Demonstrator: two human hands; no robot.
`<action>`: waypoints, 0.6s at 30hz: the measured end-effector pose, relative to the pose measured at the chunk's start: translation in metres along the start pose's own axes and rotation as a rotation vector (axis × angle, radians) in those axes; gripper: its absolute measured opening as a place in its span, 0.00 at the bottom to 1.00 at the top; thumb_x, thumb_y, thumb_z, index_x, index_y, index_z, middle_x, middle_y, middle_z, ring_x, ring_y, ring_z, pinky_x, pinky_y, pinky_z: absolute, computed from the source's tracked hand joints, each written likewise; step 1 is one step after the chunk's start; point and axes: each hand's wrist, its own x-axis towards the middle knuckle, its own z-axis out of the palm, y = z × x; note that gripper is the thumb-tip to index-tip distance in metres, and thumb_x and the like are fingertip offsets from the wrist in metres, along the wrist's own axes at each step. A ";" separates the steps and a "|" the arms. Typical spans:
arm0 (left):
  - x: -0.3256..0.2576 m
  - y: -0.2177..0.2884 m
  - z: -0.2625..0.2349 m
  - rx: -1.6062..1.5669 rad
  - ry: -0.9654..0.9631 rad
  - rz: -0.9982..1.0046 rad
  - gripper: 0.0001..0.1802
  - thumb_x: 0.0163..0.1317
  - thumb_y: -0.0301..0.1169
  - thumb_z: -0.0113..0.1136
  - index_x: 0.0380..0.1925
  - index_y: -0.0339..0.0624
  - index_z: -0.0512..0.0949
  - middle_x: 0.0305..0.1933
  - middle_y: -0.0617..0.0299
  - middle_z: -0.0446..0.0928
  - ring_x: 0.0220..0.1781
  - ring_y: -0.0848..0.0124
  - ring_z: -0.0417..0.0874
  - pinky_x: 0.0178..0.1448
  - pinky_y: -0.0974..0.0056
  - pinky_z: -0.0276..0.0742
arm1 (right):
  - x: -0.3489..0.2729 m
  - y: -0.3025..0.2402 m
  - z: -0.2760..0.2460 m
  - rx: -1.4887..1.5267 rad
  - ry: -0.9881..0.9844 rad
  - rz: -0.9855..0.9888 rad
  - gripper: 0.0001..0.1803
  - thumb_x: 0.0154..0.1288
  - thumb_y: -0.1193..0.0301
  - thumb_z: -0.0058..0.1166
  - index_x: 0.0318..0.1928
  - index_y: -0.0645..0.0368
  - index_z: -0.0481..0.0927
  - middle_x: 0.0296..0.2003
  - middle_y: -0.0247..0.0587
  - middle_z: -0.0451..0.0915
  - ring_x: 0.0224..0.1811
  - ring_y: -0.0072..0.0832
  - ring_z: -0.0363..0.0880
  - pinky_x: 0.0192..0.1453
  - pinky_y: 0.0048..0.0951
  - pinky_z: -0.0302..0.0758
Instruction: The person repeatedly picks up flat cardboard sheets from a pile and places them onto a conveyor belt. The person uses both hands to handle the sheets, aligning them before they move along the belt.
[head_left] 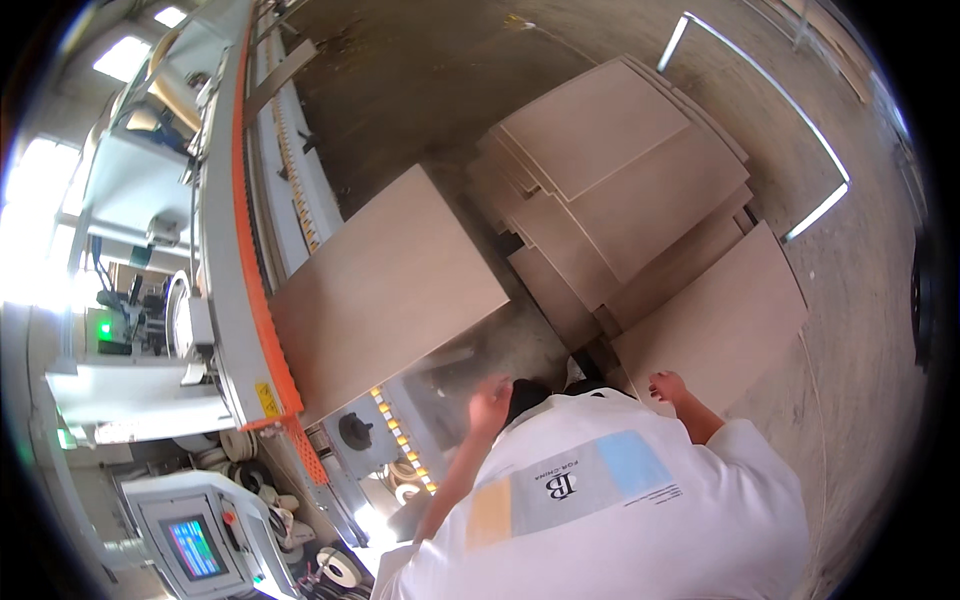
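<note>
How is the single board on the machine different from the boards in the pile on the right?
The single board lies alone and flat on the machine; the pile holds many boards, overlapping and fanned at different angles. The single board reaches over the machine's orange edge, while the pile seems to sit low near the floor. Neither hand plainly touches either. Both are plain light-brown rectangular panels.

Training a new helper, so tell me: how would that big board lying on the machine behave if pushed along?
The board looks flat and rigid, so it probably slides as one piece without flexing. Its wide, thin shape suggests awkward weight. One end overhangs the machine, so it may tip.
</note>
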 end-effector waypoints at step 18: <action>0.441 0.019 0.187 -0.419 -0.499 -0.343 0.18 0.67 0.43 0.58 0.44 0.38 0.79 0.44 0.54 0.82 0.45 0.62 0.83 0.48 0.53 0.80 | -0.086 -0.062 0.101 0.539 0.423 0.120 0.19 0.73 0.58 0.54 0.45 0.65 0.81 0.33 0.46 0.85 0.33 0.28 0.84 0.34 0.29 0.79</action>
